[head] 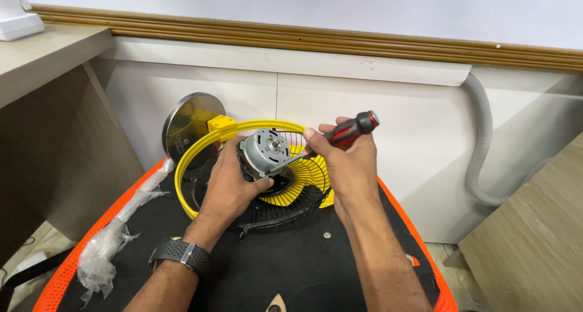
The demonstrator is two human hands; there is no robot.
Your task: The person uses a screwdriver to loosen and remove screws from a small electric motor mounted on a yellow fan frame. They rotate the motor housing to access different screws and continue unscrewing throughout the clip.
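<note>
My left hand point(229, 181) grips a grey fan motor point(262, 151) that sits in a yellow fan frame point(200, 148) with a black wire grille point(285, 212). My right hand point(343, 163) holds a red and black screwdriver point(346, 133), its metal shaft angled down left with the tip touching the motor's side. A yellow bracket joins the frame to a round metal base plate point(185, 126) standing upright behind it. A black watch is on my left wrist.
The fan rests on a black surface with an orange mesh border point(79, 257). A crumpled clear plastic wrap point(109, 242) lies at the left. Wooden desks stand at both sides, a grey corrugated hose point(483, 142) runs down the white wall at right.
</note>
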